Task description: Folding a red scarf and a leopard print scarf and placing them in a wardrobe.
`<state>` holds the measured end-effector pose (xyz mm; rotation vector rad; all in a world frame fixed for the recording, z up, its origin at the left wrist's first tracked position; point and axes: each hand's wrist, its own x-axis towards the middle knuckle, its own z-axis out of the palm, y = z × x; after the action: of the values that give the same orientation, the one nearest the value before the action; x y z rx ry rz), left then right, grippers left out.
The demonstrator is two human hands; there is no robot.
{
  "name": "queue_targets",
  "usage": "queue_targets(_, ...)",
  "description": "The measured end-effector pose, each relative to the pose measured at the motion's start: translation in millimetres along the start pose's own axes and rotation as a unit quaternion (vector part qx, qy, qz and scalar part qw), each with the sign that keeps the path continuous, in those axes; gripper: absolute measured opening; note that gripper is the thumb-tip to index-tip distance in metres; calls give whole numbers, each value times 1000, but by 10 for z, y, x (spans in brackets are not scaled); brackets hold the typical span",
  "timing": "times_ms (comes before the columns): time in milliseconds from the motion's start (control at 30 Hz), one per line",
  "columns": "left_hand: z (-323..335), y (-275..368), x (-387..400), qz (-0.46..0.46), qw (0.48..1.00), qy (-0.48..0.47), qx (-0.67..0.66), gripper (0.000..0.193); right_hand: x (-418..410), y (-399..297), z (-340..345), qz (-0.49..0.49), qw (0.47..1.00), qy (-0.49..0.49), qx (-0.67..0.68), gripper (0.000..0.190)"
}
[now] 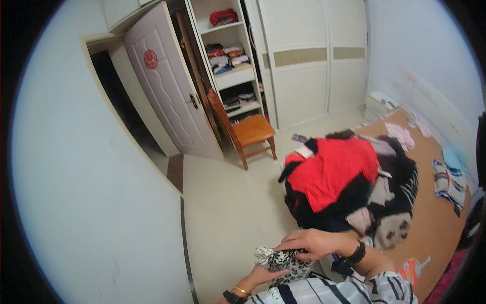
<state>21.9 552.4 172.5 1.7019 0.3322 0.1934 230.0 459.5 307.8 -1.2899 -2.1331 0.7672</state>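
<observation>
A black-and-white leopard-print fabric with a fringed end (298, 271), probably a scarf, is bunched into a roll close to my body. My left hand (262, 276) grips it from below and the side, thumb across the front. Over its top lies my right hand (313, 243), fingers curled onto the roll. Part of the fabric is hidden behind my hands and striped sleeve. Just beyond my right hand is a large heap of clothes on the bed, with a bright red garment (334, 167) on top and black garments (322, 212) beneath.
The heap covers one side of a brown bed surface (429, 224). A patterned packet (450, 186) and pink cloth (400, 136) lie farther over. A wooden chair (253, 131) stands before open wardrobe shelves (235, 74). A white door (171, 83) stands ajar; a wall (95, 171) rises at left.
</observation>
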Motion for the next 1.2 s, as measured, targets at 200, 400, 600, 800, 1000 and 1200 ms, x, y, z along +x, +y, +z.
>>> queue_targets(200, -871, 77, 939, 2, 997, 81, 8, 53, 816, 936, -707, -39, 999, 33, 8, 53)
queue_targets(400, -1734, 21, 1543, -23, 964, 263, 12, 37, 1594, 1765, -1425, 25, 988, 66, 140, 70)
queue_targets(600, -2491, 64, 2229, -30, 907, 361, -215, 35, 2228, 2969, -1162, 97, 929, 36, 357, 99)
queue_targets(800, -3239, -96, 3417, -13, 897, 304, -321, 33, 2896, 3840, -1445, 229, 828, 125, 497, 63)
queue_targets(1000, -4077, -448, 4625, -108, 911, 128, -377, 36, 3328, 4417, -2256, 267, 720, 243, 593, 66)
queue_targets(1200, -4574, -126, 5972, -98, 961, 26, -257, 43, 3344, 5277, -2696, 357, 739, 393, 414, 67)
